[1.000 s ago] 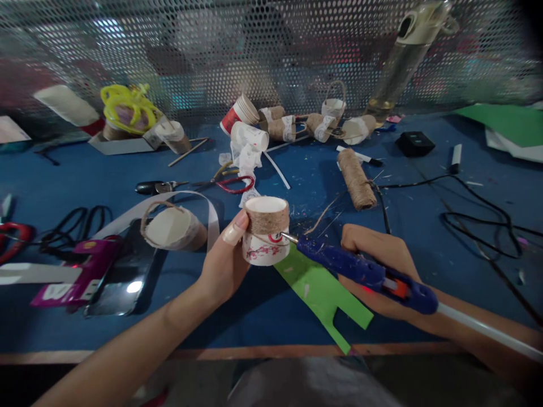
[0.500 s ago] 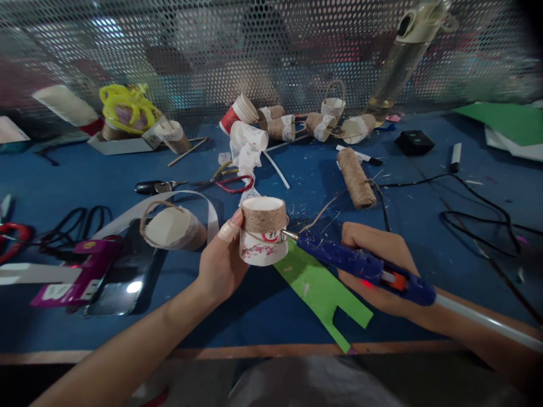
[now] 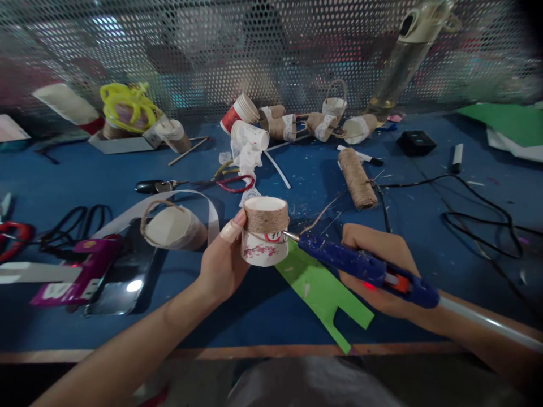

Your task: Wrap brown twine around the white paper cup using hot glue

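My left hand is closed around a small paper cup, held above the blue table. Brown twine is wound round the cup's upper half; the lower half is white with a red pattern. My right hand grips a blue glue gun. Its metal tip touches the cup's right side just under the twine band. A strand of twine runs from the cup toward a twine spool lying behind.
A green paper cut-out lies under my hands. A twine-handled cup, a phone and a pink pack are at left. Scissors, more wrapped cups, black cables and a mesh wall lie beyond.
The cup dipped and turned slightly in my left hand, then rose back. The glue gun tip stays against its right side; both hands have hardly shifted.
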Demonstrator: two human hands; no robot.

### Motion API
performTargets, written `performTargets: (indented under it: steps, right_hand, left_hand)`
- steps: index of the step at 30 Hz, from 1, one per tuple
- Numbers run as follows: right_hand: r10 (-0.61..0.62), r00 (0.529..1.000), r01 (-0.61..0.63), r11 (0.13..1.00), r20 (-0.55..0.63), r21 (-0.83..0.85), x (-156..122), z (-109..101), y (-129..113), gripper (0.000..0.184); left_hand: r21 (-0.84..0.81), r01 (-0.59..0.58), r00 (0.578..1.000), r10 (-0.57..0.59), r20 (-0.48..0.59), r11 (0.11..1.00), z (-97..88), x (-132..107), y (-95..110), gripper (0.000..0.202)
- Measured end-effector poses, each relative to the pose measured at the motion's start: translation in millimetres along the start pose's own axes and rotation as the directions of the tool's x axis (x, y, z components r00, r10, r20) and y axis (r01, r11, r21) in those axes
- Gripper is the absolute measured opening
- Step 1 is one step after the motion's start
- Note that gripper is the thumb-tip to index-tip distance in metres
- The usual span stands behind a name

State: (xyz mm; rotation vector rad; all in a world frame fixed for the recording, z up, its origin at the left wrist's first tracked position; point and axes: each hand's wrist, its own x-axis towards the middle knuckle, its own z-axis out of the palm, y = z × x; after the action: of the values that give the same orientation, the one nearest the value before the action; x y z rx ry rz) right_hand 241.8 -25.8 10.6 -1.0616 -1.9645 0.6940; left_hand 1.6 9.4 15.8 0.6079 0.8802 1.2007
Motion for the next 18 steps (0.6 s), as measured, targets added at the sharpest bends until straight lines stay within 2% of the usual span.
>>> performTargets:
  steps: [5, 10, 18]
  right_hand:
    - [0.006, 1.0, -0.006, 1.0, -0.004, -0.008, 0.3, -0.3, -0.6, 0.034]
    - [0.016, 1.0, -0.016, 1.0, -0.014, 0.0, 2.2, -1.6, -0.9, 0.034]
    - [-0.01, 1.0, 0.01, 1.0, 0.002, -0.003, 0.3, -1.1, 0.1, 0.035]
  left_hand:
    - [-0.017, -0.007, 0.999, 0.008, 0.051, 1.0, 1.7, -0.3, 1.7, 0.029]
    - [-0.028, -0.019, 1.0, 0.019, 0.007, 0.999, 2.2, -1.1, 3.3, 0.017]
    - [0.019, -0.027, 0.999, 0.026, 0.027, 0.999, -3.6, -0.6, -0.3, 0.03]
